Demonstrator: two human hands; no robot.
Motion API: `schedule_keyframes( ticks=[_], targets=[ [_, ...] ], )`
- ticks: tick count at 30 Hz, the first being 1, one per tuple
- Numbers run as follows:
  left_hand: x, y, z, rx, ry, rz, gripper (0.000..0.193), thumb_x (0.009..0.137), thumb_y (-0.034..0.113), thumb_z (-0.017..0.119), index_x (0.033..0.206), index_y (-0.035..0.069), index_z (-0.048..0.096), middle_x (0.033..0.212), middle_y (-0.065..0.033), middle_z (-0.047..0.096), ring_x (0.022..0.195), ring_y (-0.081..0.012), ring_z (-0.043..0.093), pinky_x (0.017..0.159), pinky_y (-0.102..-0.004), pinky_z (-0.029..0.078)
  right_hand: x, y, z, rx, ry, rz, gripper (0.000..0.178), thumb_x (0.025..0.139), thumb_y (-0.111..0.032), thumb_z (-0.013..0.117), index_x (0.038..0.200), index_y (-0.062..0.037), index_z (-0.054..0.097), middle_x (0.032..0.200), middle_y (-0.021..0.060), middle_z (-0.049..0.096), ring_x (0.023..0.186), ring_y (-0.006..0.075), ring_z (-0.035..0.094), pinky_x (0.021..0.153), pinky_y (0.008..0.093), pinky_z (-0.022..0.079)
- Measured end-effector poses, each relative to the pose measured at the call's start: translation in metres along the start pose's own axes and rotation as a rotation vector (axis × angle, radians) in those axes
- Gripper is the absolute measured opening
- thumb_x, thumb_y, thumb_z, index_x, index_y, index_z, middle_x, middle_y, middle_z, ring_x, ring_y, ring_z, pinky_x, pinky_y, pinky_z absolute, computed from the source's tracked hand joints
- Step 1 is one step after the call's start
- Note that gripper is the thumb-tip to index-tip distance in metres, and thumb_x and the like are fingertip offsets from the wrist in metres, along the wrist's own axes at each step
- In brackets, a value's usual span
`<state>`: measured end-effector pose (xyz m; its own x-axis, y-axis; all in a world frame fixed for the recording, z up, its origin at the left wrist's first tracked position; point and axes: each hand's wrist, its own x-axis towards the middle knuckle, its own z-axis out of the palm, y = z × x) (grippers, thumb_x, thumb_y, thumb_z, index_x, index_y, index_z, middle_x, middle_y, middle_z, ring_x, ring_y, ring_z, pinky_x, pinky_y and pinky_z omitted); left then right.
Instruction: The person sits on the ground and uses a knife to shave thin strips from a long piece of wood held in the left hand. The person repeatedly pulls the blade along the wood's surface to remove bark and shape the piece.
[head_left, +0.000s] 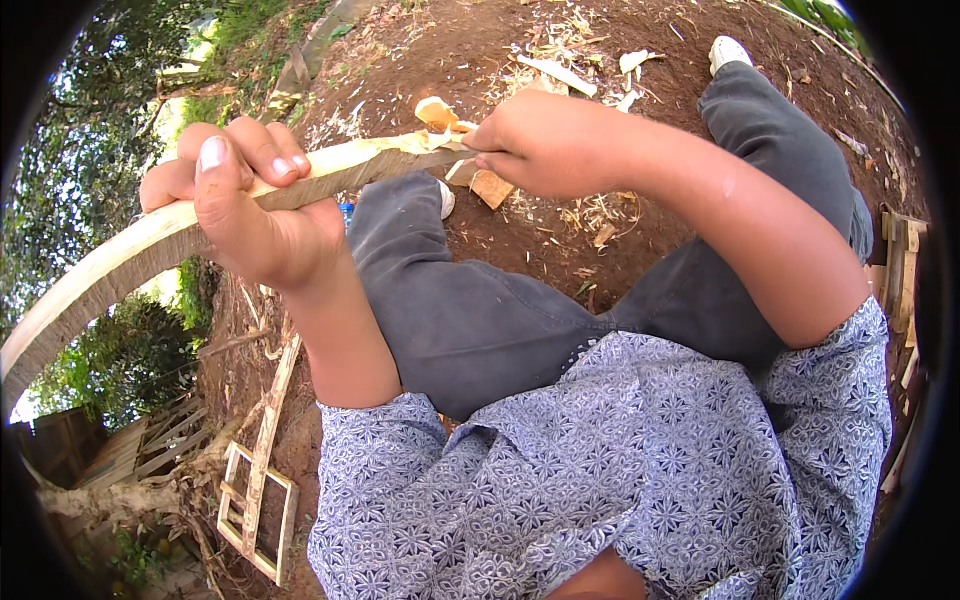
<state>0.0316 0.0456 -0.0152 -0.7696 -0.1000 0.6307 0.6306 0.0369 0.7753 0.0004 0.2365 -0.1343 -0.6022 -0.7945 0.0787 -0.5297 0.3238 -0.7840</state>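
A long strip of pale wood (110,253), its top face freshly cut and its side rougher and grey, runs from the left edge to the middle of the view. My left hand (265,205) is wrapped around it from below, thumb and fingers over the top. At its far end my right hand (545,145) is closed in a fist, fingers pressed together against the wood. What this fist grips is mostly hidden. Curled wood shavings (436,112) stand up at the strip's end, just left of the right hand.
Wood chips (600,215) and larger offcuts (556,72) lie on the brown soil ahead. A squared wooden block (491,188) sits below my right hand. At the lower left are a wooden frame (287,535) and a long slat (270,430). Boards (905,265) stand at the right edge.
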Motion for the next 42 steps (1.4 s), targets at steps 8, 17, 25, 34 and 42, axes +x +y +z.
schedule_keyframes(
  ticks=[8, 17, 25, 34, 42],
  targets=[
    [-0.008, 0.006, 0.036, 0.119, 0.135, 0.032, 0.028, 0.088, 0.009, 0.058, 0.073, 0.017, 0.037, 0.068, 0.0000, 0.043, 0.050, -0.0109, 0.042, 0.046, -0.0248, 0.037, -0.004, -0.056, -0.012, -0.125, 0.007, 0.144, 0.015, 0.076, -0.008, 0.061, 0.075, 0.0037, 0.071, 0.070, 0.0251, 0.066, 0.069, 0.0415, 0.069, 0.064, 0.0470, 0.056],
    [-0.007, 0.006, 0.022, 0.006, -0.115, -0.031, 0.033, 0.087, 0.006, 0.055, 0.069, 0.018, 0.030, 0.063, 0.0001, 0.040, 0.052, -0.0109, 0.045, 0.047, -0.0219, 0.040, -0.005, -0.004, -0.025, 0.084, -0.089, 0.066, 0.027, 0.093, -0.016, 0.058, 0.080, 0.0055, 0.069, 0.072, 0.0248, 0.065, 0.071, 0.0423, 0.065, 0.071, 0.0484, 0.052],
    [-0.004, 0.003, 0.012, 0.011, -0.012, -0.010, 0.031, 0.089, 0.007, 0.055, 0.069, 0.017, 0.033, 0.063, 0.0002, 0.039, 0.051, -0.0113, 0.044, 0.046, -0.0226, 0.037, -0.006, -0.028, -0.005, -0.061, 0.043, 0.115, 0.024, 0.089, -0.013, 0.060, 0.077, 0.0059, 0.069, 0.070, 0.0253, 0.065, 0.069, 0.0424, 0.067, 0.067, 0.0487, 0.054],
    [-0.008, 0.007, 0.043, 0.086, -0.040, -0.018, 0.031, 0.089, 0.009, 0.056, 0.069, 0.018, 0.033, 0.064, 0.0006, 0.042, 0.052, -0.0114, 0.047, 0.047, -0.0227, 0.040, -0.001, -0.052, -0.036, -0.157, -0.128, 0.221, 0.016, 0.075, -0.006, 0.063, 0.081, 0.0027, 0.075, 0.075, 0.0191, 0.072, 0.072, 0.0302, 0.073, 0.066, 0.0427, 0.058],
    [-0.010, 0.009, 0.031, -0.077, -0.291, -0.059, 0.027, 0.086, 0.005, 0.053, 0.072, 0.017, 0.034, 0.067, -0.0006, 0.041, 0.055, -0.0113, 0.043, 0.051, -0.0237, 0.042, -0.009, -0.025, -0.051, 0.115, -0.210, 0.267, 0.024, 0.083, -0.009, 0.053, 0.081, 0.0061, 0.071, 0.069, 0.0221, 0.068, 0.063, 0.0311, 0.069, 0.062, 0.0429, 0.055]
  ],
)
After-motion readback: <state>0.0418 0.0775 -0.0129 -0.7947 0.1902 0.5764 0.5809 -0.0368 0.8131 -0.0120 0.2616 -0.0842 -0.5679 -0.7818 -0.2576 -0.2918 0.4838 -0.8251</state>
